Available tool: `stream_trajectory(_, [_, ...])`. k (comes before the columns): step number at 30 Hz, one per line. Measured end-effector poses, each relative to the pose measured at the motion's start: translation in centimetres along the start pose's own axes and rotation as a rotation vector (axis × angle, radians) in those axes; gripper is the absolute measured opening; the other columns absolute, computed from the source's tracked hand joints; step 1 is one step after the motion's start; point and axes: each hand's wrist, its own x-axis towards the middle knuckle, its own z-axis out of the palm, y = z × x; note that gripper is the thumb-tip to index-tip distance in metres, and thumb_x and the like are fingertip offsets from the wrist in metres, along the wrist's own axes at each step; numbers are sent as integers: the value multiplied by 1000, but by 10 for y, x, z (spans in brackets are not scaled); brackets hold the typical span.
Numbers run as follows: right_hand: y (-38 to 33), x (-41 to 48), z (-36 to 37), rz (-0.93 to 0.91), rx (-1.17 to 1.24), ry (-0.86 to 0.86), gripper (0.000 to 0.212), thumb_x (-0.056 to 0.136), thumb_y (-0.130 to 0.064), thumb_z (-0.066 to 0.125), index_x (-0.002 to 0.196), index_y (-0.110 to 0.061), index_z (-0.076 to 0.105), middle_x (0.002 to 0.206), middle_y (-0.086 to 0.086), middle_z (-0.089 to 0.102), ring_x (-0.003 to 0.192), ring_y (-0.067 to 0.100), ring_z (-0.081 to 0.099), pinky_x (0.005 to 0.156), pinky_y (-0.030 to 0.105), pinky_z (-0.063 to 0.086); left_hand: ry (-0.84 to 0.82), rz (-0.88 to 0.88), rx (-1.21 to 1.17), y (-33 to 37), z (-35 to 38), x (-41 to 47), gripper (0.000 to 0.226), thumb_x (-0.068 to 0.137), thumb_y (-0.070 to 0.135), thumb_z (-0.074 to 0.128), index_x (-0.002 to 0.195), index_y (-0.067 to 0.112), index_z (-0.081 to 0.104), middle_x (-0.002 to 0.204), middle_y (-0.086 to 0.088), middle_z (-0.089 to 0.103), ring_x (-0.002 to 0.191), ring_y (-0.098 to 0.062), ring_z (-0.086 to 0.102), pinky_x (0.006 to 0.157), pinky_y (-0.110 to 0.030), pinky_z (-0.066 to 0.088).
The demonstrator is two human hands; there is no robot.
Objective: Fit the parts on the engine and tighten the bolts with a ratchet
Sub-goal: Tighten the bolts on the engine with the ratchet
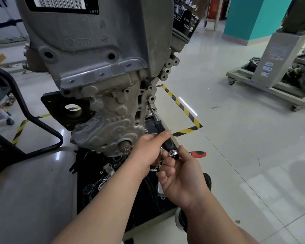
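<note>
Grey engine, ratchet at its side
The cast-metal engine (102,71) stands upright. The chrome-headed ratchet (173,154), its red-and-black handle pointing right, sits at the low end of a black-gripped extension bar (156,120) that slants up to the engine's right edge.

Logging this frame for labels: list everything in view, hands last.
engine: 1, grey, centre
oil filter: 1, black, engine's upper right
barcode label: 1, black and white, top of engine
ratchet: 1, chrome head, red and black handle, below engine's right side
extension: 1, silver shaft, black grip, from ratchet up to engine's right edge
tray: 1, black, under engine, loose metal parts in it
chair: 1, black, left
hazard tape: several strips, yellow and black, floor
wheeled stand: 1, grey, right
pillar: 1, teal, top right
left hand: 1, grips extension's black grip
right hand: 1, fingers hold ratchet head
</note>
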Motion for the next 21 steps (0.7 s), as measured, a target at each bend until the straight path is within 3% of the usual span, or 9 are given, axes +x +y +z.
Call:
stream_trajectory(3, [0,4,-4,-109,-266,104,54,101,-44,40,71,-5,63,46,2,48,35,15,42,41,24,46,8,20,14,0,1,0,33,82,48,70,68,18,62,46,1,51,36,-12,43,40,-16,31])
stream_trajectory(5, [0,6,-10,-340,-696,237,39,102,-37,41,84,-9,60,52,4,59,42,20,55,48,32,52,27,34,51,-1,2,1,32,82,47,71,73,16,63,43,9,46,36,-9,39,38,-17,29])
stream_trajectory(8, [0,7,-18,-702,-1298,320,11,97,-37,44,97,-36,55,69,-15,66,62,4,62,59,33,50,43,33,72,-2,6,3,30,83,44,70,68,18,67,43,15,49,37,-4,44,38,-18,32])
stream_trajectory(10, [2,7,-19,-754,-1463,288,10,95,-44,39,92,-53,43,74,-30,60,70,-6,57,55,24,38,49,31,61,-1,8,4,31,83,41,70,62,19,65,52,10,57,40,-4,46,38,-18,33])
stream_trajectory(13, [4,9,-16,-723,-1394,295,25,86,-60,25,86,-50,47,68,-18,62,69,-4,57,58,27,43,58,30,67,-1,6,2,29,82,43,70,62,21,68,56,3,50,38,-7,39,39,-18,29])
stream_trajectory(16, [2,10,-13,-735,-1294,299,45,83,-65,23,83,-33,55,63,-6,63,60,6,57,60,36,47,69,37,68,0,4,1,41,82,45,70,88,4,70,55,2,39,36,-9,32,38,-17,26])
stream_trajectory(21, [-1,10,-9,-781,-1272,307,51,74,-73,22,70,-30,50,63,-3,64,58,14,59,61,42,49,55,46,119,2,4,-1,48,84,49,67,97,3,69,42,15,42,34,-3,37,39,-19,28])
